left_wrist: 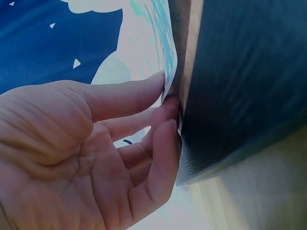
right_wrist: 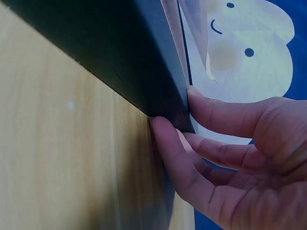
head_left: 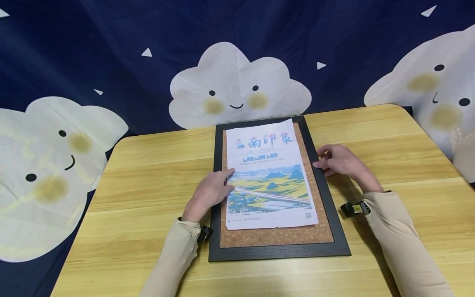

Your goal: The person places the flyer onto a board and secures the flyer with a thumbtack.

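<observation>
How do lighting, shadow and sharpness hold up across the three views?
Head: bright and mostly crisp, with a dark shadow beside the right sleeve; left wrist: soft and bluish, the poster washed out; right wrist: also bluish, the black frame nearly featureless, a shadow falling on the table.

Thin paper poster (head_left: 267, 194), speckled cork board (head_left: 274, 238), matt black wood-grained frame (head_left: 278, 252), smooth wooden table (head_left: 148, 177), cloth backdrop (head_left: 122, 33).
</observation>
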Demonstrator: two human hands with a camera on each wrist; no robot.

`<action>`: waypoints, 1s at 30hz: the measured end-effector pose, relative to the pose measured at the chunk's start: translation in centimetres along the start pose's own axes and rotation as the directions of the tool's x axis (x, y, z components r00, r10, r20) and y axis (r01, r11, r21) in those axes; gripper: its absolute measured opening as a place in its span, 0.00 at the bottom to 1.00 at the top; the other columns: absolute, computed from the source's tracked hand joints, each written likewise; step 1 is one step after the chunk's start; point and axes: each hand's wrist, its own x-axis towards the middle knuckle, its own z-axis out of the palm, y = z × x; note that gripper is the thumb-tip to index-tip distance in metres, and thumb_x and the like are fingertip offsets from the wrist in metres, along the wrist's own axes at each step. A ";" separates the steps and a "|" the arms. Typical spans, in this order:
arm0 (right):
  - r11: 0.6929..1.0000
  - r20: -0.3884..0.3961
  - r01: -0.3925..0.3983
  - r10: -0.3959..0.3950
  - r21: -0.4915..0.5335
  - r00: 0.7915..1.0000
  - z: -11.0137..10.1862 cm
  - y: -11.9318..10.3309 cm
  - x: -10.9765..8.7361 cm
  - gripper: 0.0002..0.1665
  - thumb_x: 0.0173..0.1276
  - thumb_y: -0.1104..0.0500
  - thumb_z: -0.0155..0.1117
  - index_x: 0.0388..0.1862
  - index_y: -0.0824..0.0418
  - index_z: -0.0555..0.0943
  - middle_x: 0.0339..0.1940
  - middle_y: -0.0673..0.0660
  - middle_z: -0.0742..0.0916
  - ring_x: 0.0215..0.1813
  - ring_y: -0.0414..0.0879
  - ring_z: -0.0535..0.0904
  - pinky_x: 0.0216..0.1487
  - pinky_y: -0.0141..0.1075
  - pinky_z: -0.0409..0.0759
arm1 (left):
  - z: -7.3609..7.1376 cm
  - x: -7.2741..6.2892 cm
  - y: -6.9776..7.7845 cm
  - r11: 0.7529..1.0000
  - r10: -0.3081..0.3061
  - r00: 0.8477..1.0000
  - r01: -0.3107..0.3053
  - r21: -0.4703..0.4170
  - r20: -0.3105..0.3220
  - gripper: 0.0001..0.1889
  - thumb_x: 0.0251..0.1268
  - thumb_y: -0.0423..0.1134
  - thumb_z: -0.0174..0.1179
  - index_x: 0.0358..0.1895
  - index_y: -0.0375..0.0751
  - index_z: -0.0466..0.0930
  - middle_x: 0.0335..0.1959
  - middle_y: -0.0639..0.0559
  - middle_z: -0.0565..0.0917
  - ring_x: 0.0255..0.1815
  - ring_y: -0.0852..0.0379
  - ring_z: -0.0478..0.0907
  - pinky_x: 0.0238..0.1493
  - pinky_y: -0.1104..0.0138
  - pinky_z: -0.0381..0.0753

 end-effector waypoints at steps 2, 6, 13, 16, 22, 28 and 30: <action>1.000 0.001 -0.001 0.001 -0.001 1.000 0.0 0.0 0.0 0.30 0.73 0.64 0.67 0.65 0.82 0.69 0.43 0.68 0.78 0.35 0.50 0.83 0.39 0.43 0.88 | 0.0 0.0 0.0 1.000 0.006 1.000 -0.006 0.002 -0.004 0.29 0.76 0.37 0.62 0.78 0.42 0.69 0.23 0.49 0.74 0.18 0.57 0.65 0.23 0.67 0.63; 1.000 0.000 -0.003 0.003 -0.001 1.000 0.0 -0.1 -0.1 0.30 0.73 0.64 0.68 0.65 0.82 0.69 0.42 0.68 0.78 0.35 0.51 0.83 0.39 0.43 0.88 | 0.0 -0.1 -0.1 1.000 0.024 1.000 -0.024 0.008 -0.001 0.28 0.77 0.37 0.61 0.77 0.45 0.71 0.23 0.49 0.74 0.17 0.57 0.66 0.21 0.67 0.64; 1.000 0.000 -0.004 0.004 -0.002 1.000 0.1 0.0 0.0 0.31 0.73 0.64 0.68 0.65 0.82 0.69 0.43 0.68 0.78 0.35 0.51 0.83 0.40 0.43 0.88 | 0.0 -0.1 -0.1 0.998 0.041 0.999 -0.042 0.039 0.018 0.26 0.78 0.37 0.59 0.76 0.50 0.72 0.28 0.49 0.76 0.19 0.56 0.69 0.23 0.66 0.66; 1.000 0.001 0.000 0.000 0.002 1.000 0.0 0.0 0.0 0.31 0.73 0.63 0.67 0.65 0.82 0.69 0.43 0.68 0.78 0.35 0.51 0.84 0.39 0.43 0.88 | 0.1 0.0 -0.1 0.998 0.038 0.999 -0.040 0.057 0.023 0.27 0.78 0.37 0.60 0.77 0.49 0.71 0.27 0.50 0.75 0.19 0.56 0.69 0.22 0.67 0.66; 1.000 0.004 0.003 -0.003 0.005 1.000 0.0 0.1 0.0 0.31 0.73 0.63 0.67 0.65 0.81 0.69 0.43 0.68 0.78 0.35 0.51 0.84 0.39 0.43 0.88 | 0.2 0.0 -0.2 0.996 0.005 1.000 -0.007 0.092 0.017 0.32 0.77 0.39 0.62 0.80 0.46 0.65 0.32 0.44 0.78 0.25 0.52 0.70 0.24 0.65 0.67; 1.000 0.000 0.000 0.000 0.002 1.000 0.0 0.1 0.0 0.31 0.73 0.63 0.68 0.65 0.81 0.69 0.44 0.69 0.78 0.35 0.51 0.84 0.39 0.43 0.88 | 0.2 -0.3 -0.4 0.991 -0.056 0.998 0.060 0.117 -0.037 0.39 0.75 0.46 0.65 0.83 0.43 0.58 0.70 0.27 0.66 0.59 0.35 0.71 0.45 0.50 0.77; 1.000 -0.001 -0.003 0.003 0.002 1.000 0.1 0.1 0.0 0.31 0.73 0.63 0.68 0.65 0.81 0.69 0.44 0.69 0.78 0.35 0.50 0.84 0.39 0.43 0.88 | 0.2 -0.3 -0.7 0.989 -0.061 0.997 0.067 0.128 -0.054 0.42 0.73 0.49 0.66 0.84 0.44 0.56 0.65 0.27 0.66 0.58 0.35 0.68 0.47 0.51 0.74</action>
